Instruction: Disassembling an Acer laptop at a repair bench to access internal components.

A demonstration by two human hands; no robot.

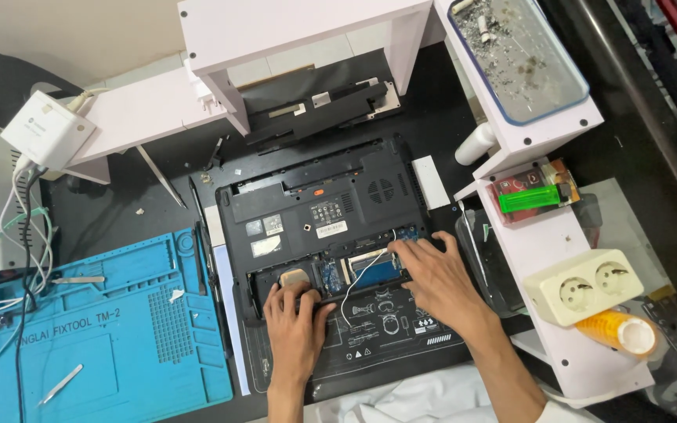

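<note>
Matte black plastic laptop (323, 227), underside up, centre of dark worktop (119, 211). Left hand (295, 321) fingers curled, pressing the open bay's edge; right hand (432, 274) fingers spread flat over blue circuit board (374, 270). Clear rectangular tray (519, 59) holds grey debris.

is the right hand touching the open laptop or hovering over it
Touching. In the head view the right hand lies flat on the upturned black laptop, its fingertips pressed onto the blue board in the open bay, with no gap showing beneath them.
</note>
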